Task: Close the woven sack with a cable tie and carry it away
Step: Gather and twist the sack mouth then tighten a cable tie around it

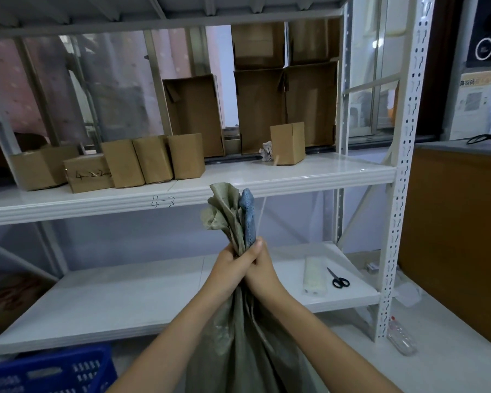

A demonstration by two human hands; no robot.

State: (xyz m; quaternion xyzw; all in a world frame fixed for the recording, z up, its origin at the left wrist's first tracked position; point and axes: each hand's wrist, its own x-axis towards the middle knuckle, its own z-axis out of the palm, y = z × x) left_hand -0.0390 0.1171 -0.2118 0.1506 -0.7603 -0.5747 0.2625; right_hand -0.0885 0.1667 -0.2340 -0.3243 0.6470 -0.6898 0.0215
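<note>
White shelving stands behind while the left hand (229, 263) and right hand (260, 269) clench the gathered neck of the woven sack (238, 336), a pale cable tie (260, 215) rising alongside; soft, slippery cloth, probably best gripped just under the bunch.

Scissors (338, 279) on lower shelf (125, 302)

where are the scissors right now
The scissors lie on the lower shelf near its right end, right of both hands, just beside a pale flat packet.
</note>
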